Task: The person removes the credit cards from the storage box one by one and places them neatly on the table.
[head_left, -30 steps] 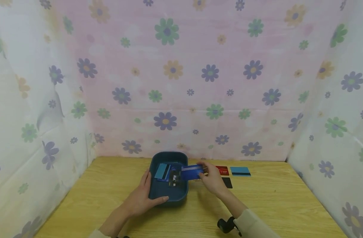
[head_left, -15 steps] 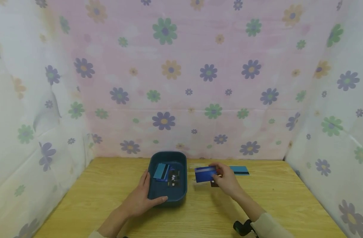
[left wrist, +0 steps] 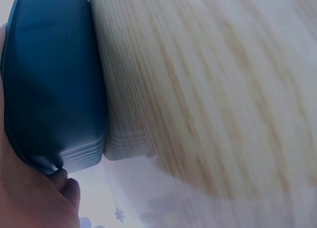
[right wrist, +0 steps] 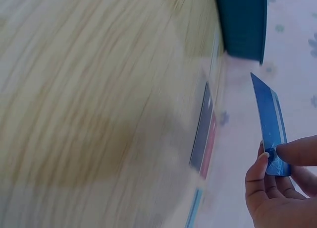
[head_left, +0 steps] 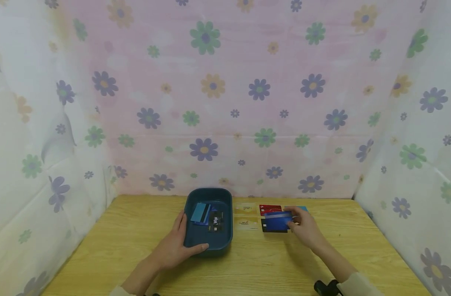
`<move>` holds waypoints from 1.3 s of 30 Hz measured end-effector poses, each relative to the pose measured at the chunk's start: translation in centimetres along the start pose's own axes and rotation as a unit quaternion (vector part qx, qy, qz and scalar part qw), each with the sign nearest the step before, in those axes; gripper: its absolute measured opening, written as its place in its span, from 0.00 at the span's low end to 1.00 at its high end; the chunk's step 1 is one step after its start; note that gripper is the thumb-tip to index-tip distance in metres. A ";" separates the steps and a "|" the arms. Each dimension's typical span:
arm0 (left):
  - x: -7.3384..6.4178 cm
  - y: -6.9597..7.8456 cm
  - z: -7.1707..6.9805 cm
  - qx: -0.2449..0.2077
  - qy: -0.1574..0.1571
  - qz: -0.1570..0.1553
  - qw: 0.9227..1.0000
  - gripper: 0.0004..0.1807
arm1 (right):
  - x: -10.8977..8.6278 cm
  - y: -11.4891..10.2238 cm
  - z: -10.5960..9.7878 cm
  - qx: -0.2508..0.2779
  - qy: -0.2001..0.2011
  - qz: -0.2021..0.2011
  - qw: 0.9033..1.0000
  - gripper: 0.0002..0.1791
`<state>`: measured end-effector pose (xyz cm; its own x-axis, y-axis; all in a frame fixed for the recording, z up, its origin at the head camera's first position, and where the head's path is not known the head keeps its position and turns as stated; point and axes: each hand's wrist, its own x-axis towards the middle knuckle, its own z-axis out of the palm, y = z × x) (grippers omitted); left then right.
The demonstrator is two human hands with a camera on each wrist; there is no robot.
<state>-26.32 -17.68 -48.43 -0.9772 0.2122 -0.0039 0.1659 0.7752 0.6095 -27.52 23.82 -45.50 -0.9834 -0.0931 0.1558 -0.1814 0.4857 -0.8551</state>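
Note:
A dark teal plastic tray (head_left: pixel 214 242) stands on the table, and my left hand (head_left: pixel 173 246) grips its near-left corner. The thumb lies along the front rim, the fingers along the left side. Inside the tray lie a light blue card (head_left: pixel 200 213) with a dark stripe, a darker blue card (head_left: pixel 200 223) mostly under it, and a black Vip card (head_left: pixel 216 222). My right hand (head_left: pixel 308 230) pinches a blue plastic card (head_left: pixel 278 221) by its right end, between thumb and fingers. This card (right wrist: pixel 270 124) is held up above the table in the right wrist view.
Right of the tray, two pale gold cards (head_left: pixel 246 223) lie one behind the other. A red card (head_left: pixel 269 209) and a black card (head_left: pixel 274 231) lie further right, partly behind the held card. Another light blue card (head_left: pixel 302 208) is partly covered by my right hand. Flowered cloth (head_left: pixel 225 164) hangs behind.
My right hand has carried the blue card rightward, from the tray's right rim to over the red and black cards. My left hand keeps its place on the tray.

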 end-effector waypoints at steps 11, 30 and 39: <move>-0.2 0.1 0.1 0.007 -0.003 -0.008 1.000 0.73 | -1.1 2.5 -3.6 -0.027 0.011 0.020 0.999 0.24; -0.1 0.2 0.1 0.004 0.000 -0.008 1.000 0.72 | 0.0 4.7 -5.5 -0.074 0.019 0.055 0.996 0.22; -0.2 0.3 0.0 0.004 0.001 -0.008 1.000 0.73 | 0.8 5.8 -5.6 -0.115 0.018 0.057 0.992 0.22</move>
<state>-26.09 -17.52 -48.25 -0.9801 0.1984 -0.0120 0.1512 0.7836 0.6025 -29.38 31.45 -47.56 -0.9964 0.0027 0.0843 -0.0602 0.6776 -0.7330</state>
